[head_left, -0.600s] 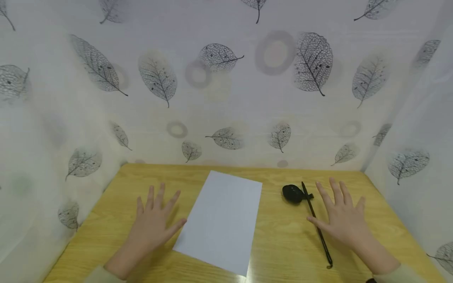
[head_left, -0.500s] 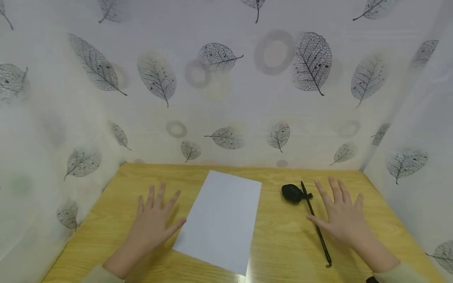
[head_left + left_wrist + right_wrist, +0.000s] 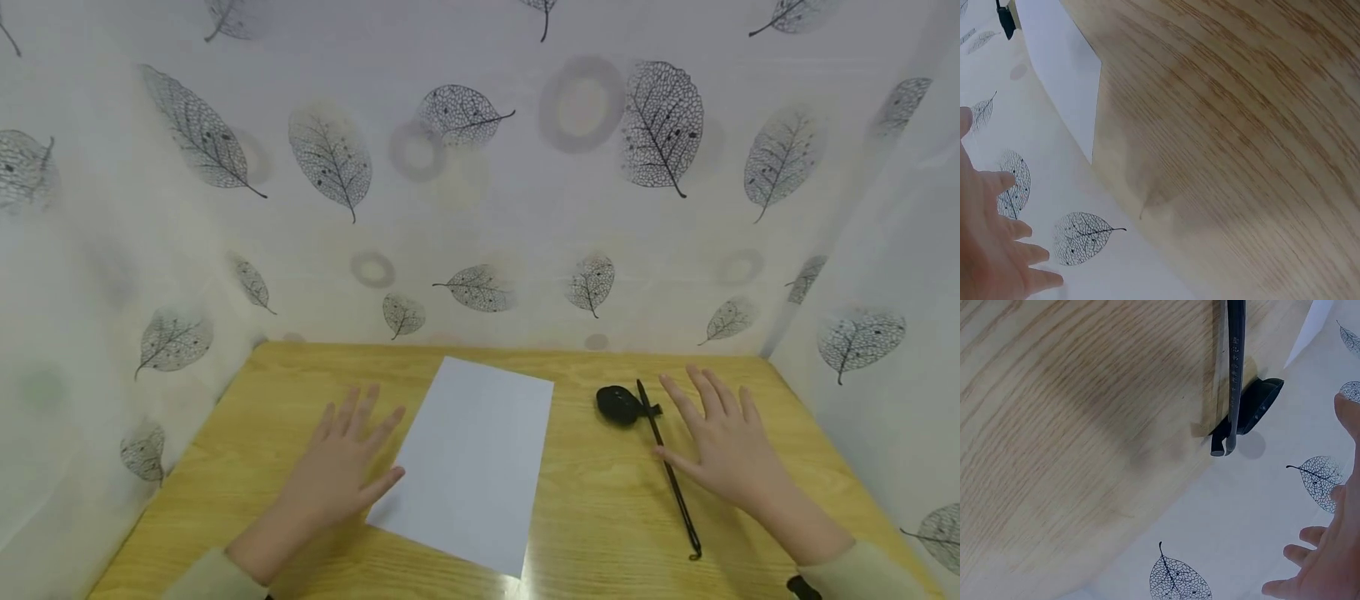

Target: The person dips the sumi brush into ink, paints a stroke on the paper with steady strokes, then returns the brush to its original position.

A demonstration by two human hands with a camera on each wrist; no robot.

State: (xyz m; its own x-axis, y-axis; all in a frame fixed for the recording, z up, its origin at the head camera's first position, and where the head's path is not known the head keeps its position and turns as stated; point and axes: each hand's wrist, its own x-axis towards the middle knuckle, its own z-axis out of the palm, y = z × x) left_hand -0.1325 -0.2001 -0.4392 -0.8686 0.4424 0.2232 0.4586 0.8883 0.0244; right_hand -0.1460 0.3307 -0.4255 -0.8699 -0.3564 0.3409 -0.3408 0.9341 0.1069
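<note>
My left hand (image 3: 333, 475) is held over the table with its fingers spread, its thumb overlapping the left edge of a white sheet of paper (image 3: 472, 462) in the head view. On the right, my right hand (image 3: 735, 450) hovers with nothing in it, fingers apart. Its thumb tip reaches the handle of a black calligraphy brush (image 3: 675, 487) in that view. The brush slants away from me, a small loop at its near end. Its far end rests on a small black ink dish (image 3: 618, 405). Characters run along the brush handle (image 3: 1235, 369) in the right wrist view.
The pale wood-grain table (image 3: 592, 533) ends at a white curtain (image 3: 510, 225) printed with leaves. More of that cloth hangs along both sides. The paper (image 3: 1069, 69) lies askew between the two hands.
My left hand has shifted right, closer over the paper's edge, with its fingers less spread. My right hand has moved slightly left and away from me. Paper, brush and dish stay put.
</note>
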